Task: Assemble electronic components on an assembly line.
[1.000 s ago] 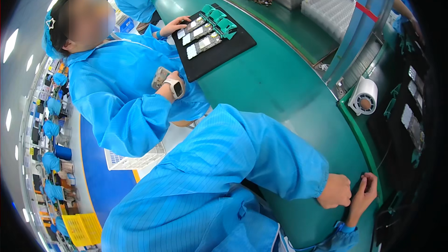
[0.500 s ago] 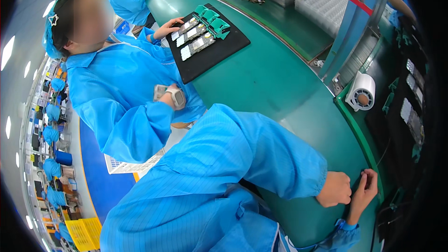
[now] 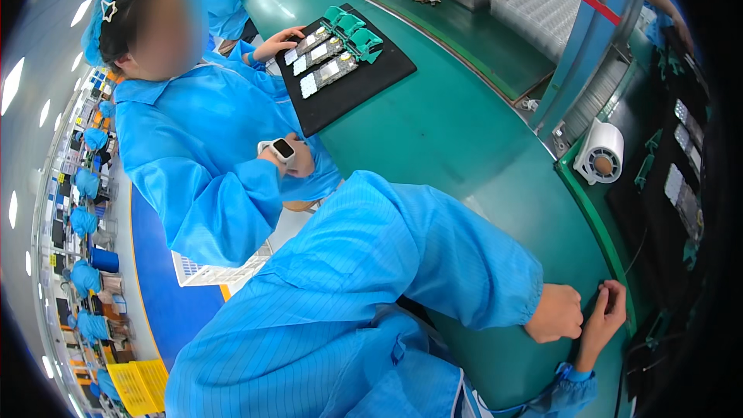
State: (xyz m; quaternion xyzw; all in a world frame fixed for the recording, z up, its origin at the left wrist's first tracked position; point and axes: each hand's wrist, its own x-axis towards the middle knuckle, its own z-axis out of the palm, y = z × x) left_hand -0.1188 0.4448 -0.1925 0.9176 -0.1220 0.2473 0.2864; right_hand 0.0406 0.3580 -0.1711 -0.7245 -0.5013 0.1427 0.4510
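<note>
- the person's left hand (image 3: 554, 312) is curled into a loose fist and rests on the green bench (image 3: 433, 131) near its right edge; whether anything sits inside the fist cannot be told.
- the right hand (image 3: 604, 316) stands just beside it, almost touching, fingers (image 3: 617, 298) bent and close together against the raised green lip (image 3: 590, 209) at the bench's right edge; nothing held shows.
- both forearms wear blue sleeves (image 3: 402, 255); the left one crosses the bench from its near edge.
- a white roll (image 3: 600, 153) lies on its side beyond the lip, well apart from the hands, towards the far right corner.
- a black tray (image 3: 364, 87) of pale strips with green clips sits at the bench's left edge, far from the hands.
- a co-worker in a blue coat (image 3: 193, 155) sits at that left edge, one hand (image 3: 280, 41) on the tray's corner, the other arm with a wrist watch (image 3: 282, 149) folded at the chest.
- clear trays (image 3: 542, 8) lie at the far edge.
</note>
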